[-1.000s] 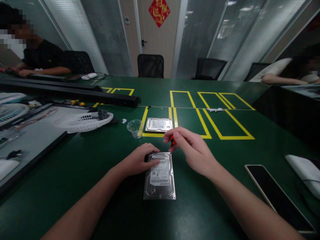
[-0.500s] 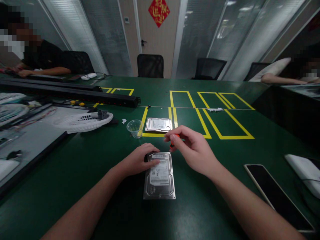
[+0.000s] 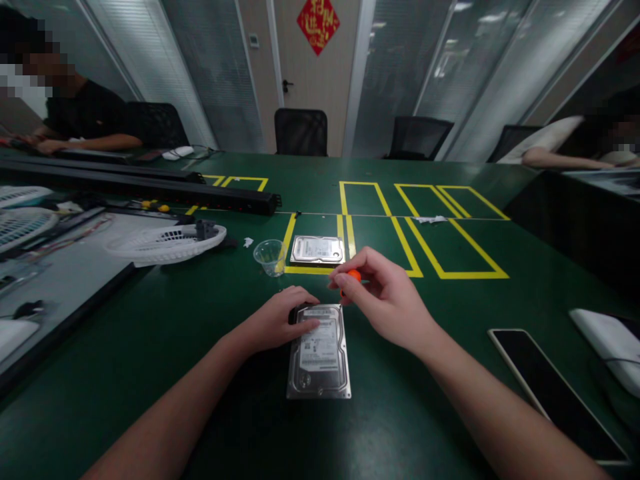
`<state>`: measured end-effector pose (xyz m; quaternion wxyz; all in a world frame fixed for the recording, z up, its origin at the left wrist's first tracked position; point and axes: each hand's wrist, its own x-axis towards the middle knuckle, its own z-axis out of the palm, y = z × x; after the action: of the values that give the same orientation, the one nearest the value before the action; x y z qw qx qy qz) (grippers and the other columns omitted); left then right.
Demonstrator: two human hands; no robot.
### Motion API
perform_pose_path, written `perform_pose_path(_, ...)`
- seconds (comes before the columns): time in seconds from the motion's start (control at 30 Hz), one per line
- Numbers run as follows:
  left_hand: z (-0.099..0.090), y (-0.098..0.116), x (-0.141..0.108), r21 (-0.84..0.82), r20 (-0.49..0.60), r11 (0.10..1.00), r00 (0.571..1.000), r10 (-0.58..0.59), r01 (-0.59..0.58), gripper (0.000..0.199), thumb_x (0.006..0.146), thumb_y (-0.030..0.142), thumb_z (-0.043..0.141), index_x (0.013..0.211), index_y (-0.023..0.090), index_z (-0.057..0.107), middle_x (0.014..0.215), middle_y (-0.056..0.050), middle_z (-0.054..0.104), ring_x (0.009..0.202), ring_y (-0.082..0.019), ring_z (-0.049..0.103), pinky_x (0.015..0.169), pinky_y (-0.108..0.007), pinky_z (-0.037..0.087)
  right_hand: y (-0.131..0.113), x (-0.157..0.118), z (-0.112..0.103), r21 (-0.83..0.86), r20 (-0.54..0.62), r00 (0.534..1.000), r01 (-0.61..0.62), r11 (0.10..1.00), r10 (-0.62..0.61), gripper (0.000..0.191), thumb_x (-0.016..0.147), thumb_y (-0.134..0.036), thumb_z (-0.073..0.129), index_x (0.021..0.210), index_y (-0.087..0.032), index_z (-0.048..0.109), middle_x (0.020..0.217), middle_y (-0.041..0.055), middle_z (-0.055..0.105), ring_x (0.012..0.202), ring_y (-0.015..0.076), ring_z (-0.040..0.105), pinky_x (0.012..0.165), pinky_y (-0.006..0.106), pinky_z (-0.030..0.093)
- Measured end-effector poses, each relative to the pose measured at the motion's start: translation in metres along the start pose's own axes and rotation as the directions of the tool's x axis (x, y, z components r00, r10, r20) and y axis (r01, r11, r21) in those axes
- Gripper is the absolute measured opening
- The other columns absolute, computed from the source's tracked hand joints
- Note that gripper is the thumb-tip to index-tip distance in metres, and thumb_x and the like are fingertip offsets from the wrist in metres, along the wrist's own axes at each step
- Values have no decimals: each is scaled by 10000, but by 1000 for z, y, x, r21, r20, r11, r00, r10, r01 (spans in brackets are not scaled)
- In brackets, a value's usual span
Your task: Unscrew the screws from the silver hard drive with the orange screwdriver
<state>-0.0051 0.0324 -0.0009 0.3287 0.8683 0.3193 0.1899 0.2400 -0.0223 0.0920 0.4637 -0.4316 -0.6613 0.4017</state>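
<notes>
A silver hard drive point(image 3: 323, 377) lies label up on the table in front of me, its long side pointing away. My left hand point(image 3: 285, 319) grips its far left part, thumb on the label and fingers at the far edge. Over the drive's far right corner, my right hand point(image 3: 384, 297) pinches a small screwdriver point(image 3: 355, 274) with an orange handle. The screwdriver points down at that corner; whether its tip sits in a screw is too small to tell. Beyond my hands lies a second hard drive point(image 3: 317, 249), beside a clear plastic cup point(image 3: 270, 257).
The green table point(image 3: 240, 427) carries yellow tape rectangles. To the right lie a phone point(image 3: 555, 393) and a white device point(image 3: 613, 350). On the left are a white racket-shaped frame point(image 3: 167, 245), a grey panel point(image 3: 75, 287) and long black bars point(image 3: 200, 192). Two people sit across.
The orange handle has turned slightly between my right fingers, and more of it shows. My left hand and both drives stay in place.
</notes>
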Motion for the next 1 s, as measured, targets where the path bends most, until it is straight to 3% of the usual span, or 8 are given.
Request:
perform_pose_path(0.23,0,-1,0,-12,1,1000,1000,12,-11,287,1014,367,729,1269,238,704,1219,-85,708,1121,-274,661,970,-425,541,0,0,-2,113,78,996,30,993,-39,304,1104,-442,559,1236,-228,731,1088,67,731,1019,199,719,802,321,628)
perform_pose_path(0.4,1,-1,0,-14,0,1000,1000,10,-10,286,1012,362,730,1270,242,704,1223,-83,710,1133,-275,659,990,-432,539,1,0,-2,172,86,996,-10,985,-5,325,1110,-405,522,1191,-210,769,1113,83,745,1018,199,715,818,327,631)
perform_pose_path(0.8,-1,1,0,-12,2,1000,1000,3,-3,287,1018,365,726,1279,248,709,1231,-85,709,1137,-279,659,984,-438,541,-6,1,-2,58,73,997,30,998,-34,227,1082,-335,574,1083,-197,755,1050,59,736,880,167,704,767,303,638)
perform_pose_path(1.0,0,0,0,-6,-5,1000,1000,-2,2,293,1010,366,736,1277,247,706,1232,-85,710,1132,-279,661,972,-432,545,-4,-1,-2,19,75,997,26,999,-27,215,1076,-359,606,1099,-190,737,1073,76,730,914,193,706,765,333,645)
